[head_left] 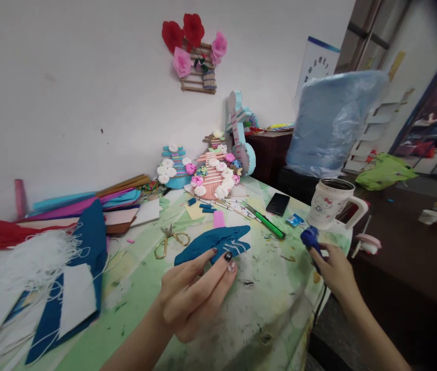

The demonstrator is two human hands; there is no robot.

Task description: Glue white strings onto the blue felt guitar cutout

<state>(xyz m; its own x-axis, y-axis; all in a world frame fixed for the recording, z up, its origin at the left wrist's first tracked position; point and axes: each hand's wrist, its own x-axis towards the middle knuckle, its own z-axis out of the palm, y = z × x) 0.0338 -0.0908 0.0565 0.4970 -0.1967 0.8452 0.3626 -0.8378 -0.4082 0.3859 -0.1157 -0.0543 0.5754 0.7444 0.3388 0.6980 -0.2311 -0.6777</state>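
Note:
A dark blue piece, felt or crepe paper by its look, (206, 242) lies near the middle of the table, with several short white strands across its right end. My left hand (198, 288) has its fingertips closed on the lower edge of this piece; the thumb is mostly hidden. Off to the right, my right hand (334, 268) grips a blue hot glue gun (311, 237) near the table's edge, and a dark cord trails down from it. Gold-handled scissors (170, 239) rest left of the blue piece. A green utility knife (268, 224) lies behind and to its right.
A white mug (324, 203) stands by the right edge, close to a black phone (278, 204) and a small blue packet (294, 220). White yarn (36, 263) and coloured sheets (83, 198) pile up at left. Flower-decorated crafts (214, 178) stand against the wall.

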